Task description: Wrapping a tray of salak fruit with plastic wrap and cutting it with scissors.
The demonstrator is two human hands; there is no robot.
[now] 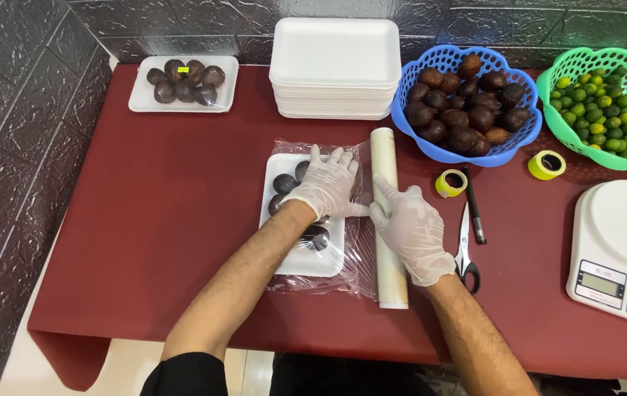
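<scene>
A white foam tray [306, 260] with several dark avocados [284, 182] lies in the middle of the red table, under clear cling film [361, 257]. My left hand [326, 183], in a white glove, presses flat on the film over the fruit. My gloved right hand [410, 229] rests on the white cling film roll [385, 158], which lies lengthwise just right of the tray. The film runs from the roll across the tray.
Back left sits a wrapped tray of avocados [183, 83]. A stack of empty foam trays [334, 70] stands behind. A blue basket of avocados [466, 103], a green basket of limes [607, 103], two yellow tape rolls [450, 183], scissors [464, 249], a pen [474, 209] and a white scale [620, 246] fill the right.
</scene>
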